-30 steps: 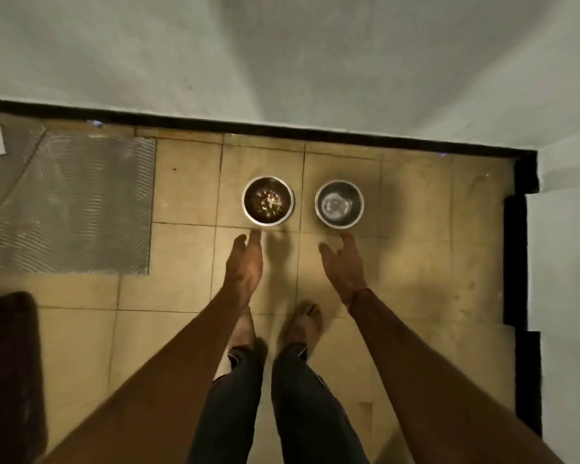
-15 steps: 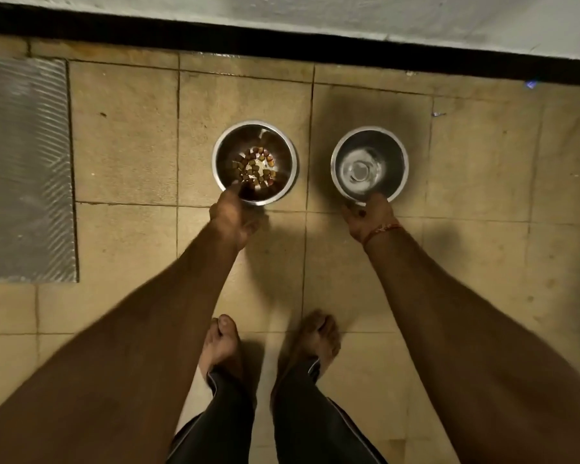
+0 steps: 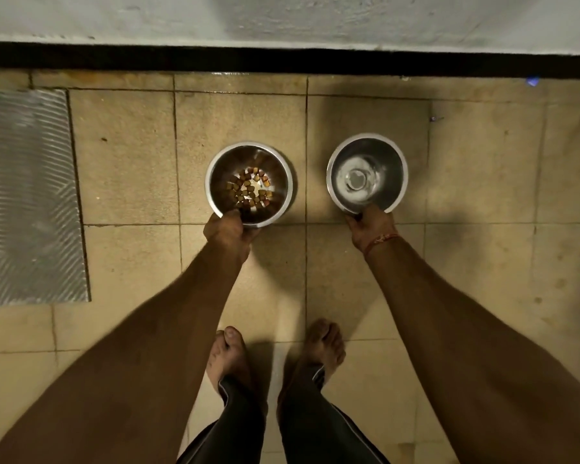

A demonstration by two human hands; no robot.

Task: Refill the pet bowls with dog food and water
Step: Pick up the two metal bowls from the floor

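Steel bowls sit side by side on the tiled floor [image 3: 482, 182] near the far wall. The left hand [image 3: 226, 231] grips the near rim of the kibble bowl [image 3: 248, 155]; the right hand [image 3: 370, 226] pinches the water bowl's [image 3: 390, 162] near rim.

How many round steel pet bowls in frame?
2. The round steel bowl with brown kibble sits on the tiled floor, left hand gripping its near rim. The round steel bowl holding water sits to its right, gripped by the right hand. None appear hidden.
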